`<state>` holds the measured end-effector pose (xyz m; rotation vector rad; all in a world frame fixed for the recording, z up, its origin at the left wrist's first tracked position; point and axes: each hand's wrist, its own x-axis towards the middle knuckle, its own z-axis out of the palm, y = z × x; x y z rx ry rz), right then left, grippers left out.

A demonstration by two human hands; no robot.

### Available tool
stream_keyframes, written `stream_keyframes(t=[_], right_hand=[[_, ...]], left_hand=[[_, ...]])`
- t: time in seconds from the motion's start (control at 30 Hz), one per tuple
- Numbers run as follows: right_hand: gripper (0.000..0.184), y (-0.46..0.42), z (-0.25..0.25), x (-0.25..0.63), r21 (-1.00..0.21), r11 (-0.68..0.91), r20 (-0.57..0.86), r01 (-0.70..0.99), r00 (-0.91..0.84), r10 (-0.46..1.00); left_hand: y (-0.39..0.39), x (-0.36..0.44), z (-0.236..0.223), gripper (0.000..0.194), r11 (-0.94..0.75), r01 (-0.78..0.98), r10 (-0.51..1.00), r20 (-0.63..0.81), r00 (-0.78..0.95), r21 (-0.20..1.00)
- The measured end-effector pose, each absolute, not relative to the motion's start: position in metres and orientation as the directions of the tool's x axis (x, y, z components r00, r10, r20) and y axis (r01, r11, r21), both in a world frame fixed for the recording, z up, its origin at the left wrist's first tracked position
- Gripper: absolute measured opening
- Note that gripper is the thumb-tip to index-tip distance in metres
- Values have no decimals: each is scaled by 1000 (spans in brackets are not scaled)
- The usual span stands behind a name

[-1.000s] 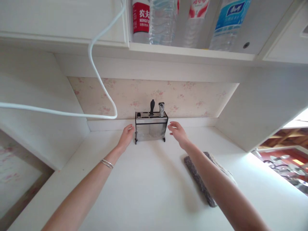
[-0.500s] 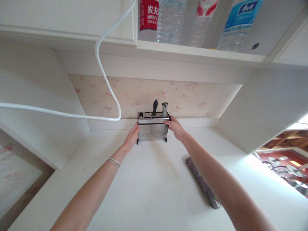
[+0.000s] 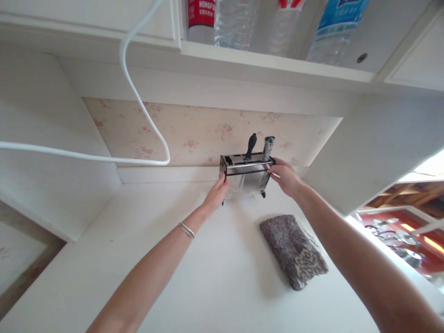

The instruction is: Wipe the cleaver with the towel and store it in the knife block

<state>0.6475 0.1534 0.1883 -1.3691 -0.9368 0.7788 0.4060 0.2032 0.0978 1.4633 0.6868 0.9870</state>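
Observation:
A metal-topped knife holder (image 3: 244,182) with clear sides and black feet is between my two hands near the back of the white counter. One knife with a black handle (image 3: 251,145) and another with a grey mottled handle (image 3: 268,148) stand in its top slots. My left hand (image 3: 215,190) grips its left end, the thumb along the edge. Fingers of my right hand (image 3: 286,175) wrap round its upper right corner. The holder sits slightly turned. Beside my right forearm lies a folded grey-brown towel (image 3: 289,245) with a pale pattern.
A white cable (image 3: 138,99) hangs in front at the left. Overhead, a cabinet shelf (image 3: 277,62) holds several plastic bottles (image 3: 236,23). Side panels (image 3: 374,152) flank the counter (image 3: 194,282). Flowered wallpaper (image 3: 194,134) covers the back wall.
The knife holder has moved right along the back of the counter, both hands on it, and has turned slightly. More of the towel shows beside my right forearm. The camera view has shifted a little.

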Motion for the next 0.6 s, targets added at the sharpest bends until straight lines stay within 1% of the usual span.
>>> stream_keyframes(t=[0.13, 0.3, 0.4, 0.6], right_hand=[[40, 144, 183, 687, -997, 71, 83, 42, 535, 841], [43, 134, 167, 719, -998, 55, 66, 36, 598, 799], [45, 131, 158, 730, -998, 47, 62, 40, 621, 782], [42, 130, 144, 740, -995, 41, 87, 87, 621, 779]], left_hand=[[197, 446, 103, 67, -121, -124, 828, 170, 534, 985], [192, 480, 98, 69, -102, -107, 793, 146, 592, 989], [191, 492, 91, 69, -112, -94, 782, 146, 606, 989], [194, 500, 85, 70, -130, -72, 776, 147, 613, 989]])
